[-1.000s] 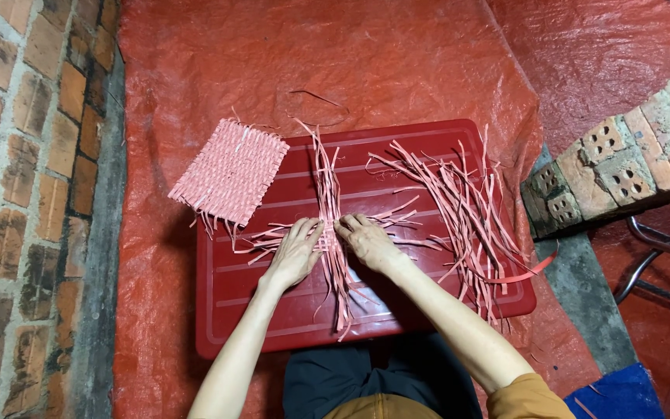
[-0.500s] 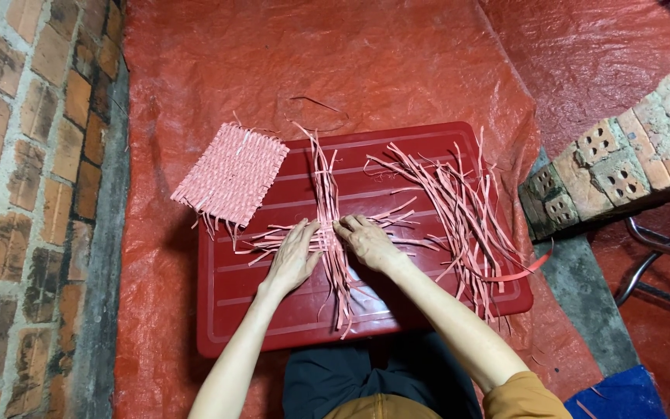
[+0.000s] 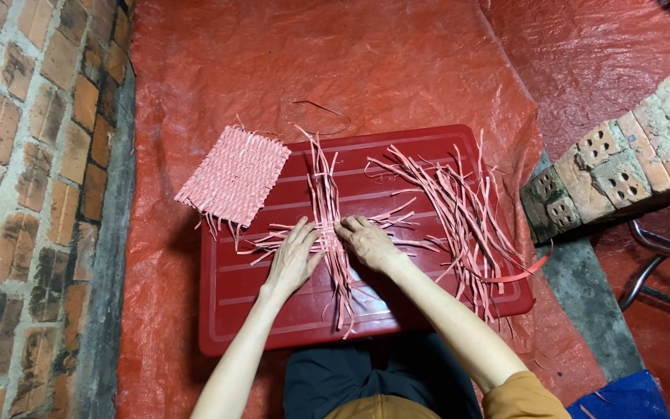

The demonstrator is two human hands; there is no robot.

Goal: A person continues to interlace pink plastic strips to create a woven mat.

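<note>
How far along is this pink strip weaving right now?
Done: one woven pink mat lies finished at the red board's upper left corner. In hand: the left hand and right hand press crossed strips at the board's middle, only a few interlaced. Left: a pile of loose strips on the right is unwoven.

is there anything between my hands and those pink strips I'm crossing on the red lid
Nothing visible. The left hand and right hand already rest on the crossed pink strips on the red lid.
</note>
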